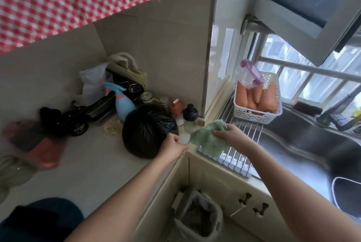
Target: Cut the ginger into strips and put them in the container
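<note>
Kitchen corner: pale countertop point(93, 155) meets a steel sink point(304, 144) under a window point(312, 81). Nearest you, at 6 o'clock, a lined waste bin point(197, 220) stands below the counter edge, probably for trimmings. Your left hand point(172, 145), near centre, reaches to a pale translucent object point(184, 138) beside the black bag point(148, 130); cannot tell whether the fingers pinch it. Your right hand point(229, 134), at its 3 o'clock, bunches a green cloth point(208, 137) in curled fingers over the drying rack point(242, 144), likely for wiping before work. Farther, at 2 o'clock, carrots point(252, 97) sit in a white basket point(257, 114). Ginger: not in view; cutting not begun.
</note>
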Available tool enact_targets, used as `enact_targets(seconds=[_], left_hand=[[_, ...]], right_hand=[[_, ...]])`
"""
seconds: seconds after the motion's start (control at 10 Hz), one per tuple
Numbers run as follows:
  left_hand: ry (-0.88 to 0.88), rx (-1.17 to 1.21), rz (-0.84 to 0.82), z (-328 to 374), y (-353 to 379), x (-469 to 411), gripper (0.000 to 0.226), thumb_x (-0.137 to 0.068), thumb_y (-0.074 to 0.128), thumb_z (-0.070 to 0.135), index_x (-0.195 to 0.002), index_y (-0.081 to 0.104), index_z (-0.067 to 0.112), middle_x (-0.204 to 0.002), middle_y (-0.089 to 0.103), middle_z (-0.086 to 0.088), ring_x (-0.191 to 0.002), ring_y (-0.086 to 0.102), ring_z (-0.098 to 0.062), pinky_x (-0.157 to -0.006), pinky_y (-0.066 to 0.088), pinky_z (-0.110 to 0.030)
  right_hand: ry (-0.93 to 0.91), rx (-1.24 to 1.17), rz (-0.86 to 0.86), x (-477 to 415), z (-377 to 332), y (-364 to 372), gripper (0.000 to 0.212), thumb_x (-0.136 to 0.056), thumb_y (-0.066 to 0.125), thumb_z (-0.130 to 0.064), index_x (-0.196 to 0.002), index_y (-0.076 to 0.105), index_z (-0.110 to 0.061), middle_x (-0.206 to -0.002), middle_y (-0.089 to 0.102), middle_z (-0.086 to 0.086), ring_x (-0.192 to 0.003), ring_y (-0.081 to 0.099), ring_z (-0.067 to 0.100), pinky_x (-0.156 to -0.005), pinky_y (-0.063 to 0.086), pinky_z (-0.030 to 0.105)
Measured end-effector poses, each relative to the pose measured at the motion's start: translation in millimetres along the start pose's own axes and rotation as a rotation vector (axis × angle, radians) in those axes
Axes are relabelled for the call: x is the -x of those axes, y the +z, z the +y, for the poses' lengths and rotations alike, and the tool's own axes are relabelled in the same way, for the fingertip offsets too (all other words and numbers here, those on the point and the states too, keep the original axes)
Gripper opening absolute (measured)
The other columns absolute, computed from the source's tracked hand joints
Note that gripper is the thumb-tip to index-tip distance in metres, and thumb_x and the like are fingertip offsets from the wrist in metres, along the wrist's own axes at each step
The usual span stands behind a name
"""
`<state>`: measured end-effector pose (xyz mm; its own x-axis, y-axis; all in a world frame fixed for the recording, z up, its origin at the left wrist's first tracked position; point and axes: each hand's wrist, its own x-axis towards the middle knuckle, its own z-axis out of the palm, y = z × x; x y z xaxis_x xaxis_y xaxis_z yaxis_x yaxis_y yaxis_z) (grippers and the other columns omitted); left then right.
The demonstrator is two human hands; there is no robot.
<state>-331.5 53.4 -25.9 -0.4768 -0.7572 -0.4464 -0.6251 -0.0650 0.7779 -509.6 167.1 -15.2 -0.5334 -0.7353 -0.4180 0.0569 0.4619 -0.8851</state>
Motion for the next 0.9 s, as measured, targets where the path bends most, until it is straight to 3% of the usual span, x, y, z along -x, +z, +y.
enact_targets(seconds=[0.1,0.2,0.3,0.4,0.5,0.6,0.7,0.8,0.9], left_hand=[[-0.015,-0.533,0.018,-21,-14,1,0.022,-0.082,0.066,0.027,-0.097,0.059,0.012,-0.105,0.061,-0.006,-0.105,0.059,-0.026,-0.081,0.046,-0.028],[-0.099,-0.744,-0.001,-43,-19,-1,0.037,-0.083,0.06,0.027,-0.113,0.06,0.004,-0.118,0.062,-0.013,-0.108,0.059,-0.029,-0.083,0.049,-0.031],[-0.172,-0.841,-0.053,-57,-18,0,0.06,-0.083,0.058,0.03,-0.136,0.041,0.008,-0.137,0.047,-0.011,-0.123,0.048,-0.028,-0.097,0.044,-0.032],[-0.181,-0.853,-0.069,-63,-14,1,0.071,-0.082,0.06,0.031,-0.141,0.029,0.007,-0.142,0.04,-0.012,-0.128,0.042,-0.028,-0.1,0.042,-0.034],[-0.152,-0.857,-0.088,-62,-16,3,0.075,-0.082,0.063,0.034,-0.141,0.028,0.005,-0.142,0.041,-0.013,-0.127,0.043,-0.028,-0.098,0.043,-0.033],[-0.12,-0.829,-0.091,-60,-19,5,0.073,-0.083,0.063,0.035,-0.141,0.031,0.003,-0.141,0.042,-0.013,-0.126,0.045,-0.027,-0.096,0.042,-0.029],[-0.119,-0.799,-0.134,-60,-23,9,0.074,-0.084,0.063,0.037,-0.142,0.031,0.003,-0.144,0.039,-0.013,-0.128,0.043,-0.026,-0.098,0.039,-0.028],[-0.122,-0.735,-0.18,-60,-34,17,0.076,-0.086,0.063,0.038,-0.145,0.029,0.005,-0.148,0.034,-0.012,-0.133,0.038,-0.026,-0.103,0.036,-0.03],[-0.053,-0.646,-0.18,-57,-50,28,0.061,-0.087,0.062,0.033,-0.138,0.041,0.006,-0.135,0.047,-0.009,-0.129,0.043,-0.025,-0.1,0.037,-0.029]], right_hand=[[0.01,-0.187,0.001,-12,2,4,0.019,-0.092,0.059,-0.007,-0.11,0.06,-0.001,-0.099,0.067,0.014,-0.083,0.066,0.024,-0.081,0.056,0.037],[-0.009,-0.396,0.088,-19,7,4,0.038,-0.092,0.056,-0.002,-0.13,0.05,-0.006,-0.1,0.065,0.008,-0.079,0.065,0.019,-0.059,0.057,0.026],[-0.013,-0.306,0.172,-18,26,-3,0.08,-0.087,0.062,0.001,-0.148,0.024,-0.032,-0.13,0.051,0.004,-0.097,0.065,0.024,-0.064,0.059,0.035],[-0.008,-0.059,0.316,-3,51,-11,0.087,-0.086,0.057,0.005,-0.147,0.019,-0.044,-0.131,0.046,0.002,-0.091,0.067,0.031,-0.067,0.06,0.045],[0.041,0.188,0.437,16,61,-14,0.077,-0.086,0.049,0.004,-0.147,0.028,-0.038,-0.113,0.06,0.006,-0.078,0.068,0.034,-0.063,0.059,0.044],[0.096,0.435,0.463,26,63,-16,0.064,-0.09,0.054,-0.008,-0.147,0.031,-0.026,-0.111,0.064,0.013,-0.063,0.06,0.024,-0.045,0.039,0.025],[0.133,0.639,0.453,26,62,-18,0.057,-0.091,0.056,-0.024,-0.144,0.036,-0.019,-0.117,0.063,0.011,-0.056,0.056,0.011,-0.044,0.033,0.024],[0.204,0.782,0.372,29,54,-16,0.055,-0.091,0.053,-0.025,-0.142,0.036,-0.013,-0.136,0.043,0.014,-0.08,0.059,0.02,-0.047,0.035,0.025],[0.08,0.816,0.319,27,34,-4,0.039,-0.09,0.053,-0.021,-0.126,0.052,-0.004,-0.126,0.052,0.016,-0.102,0.059,0.03,-0.069,0.048,0.031]])
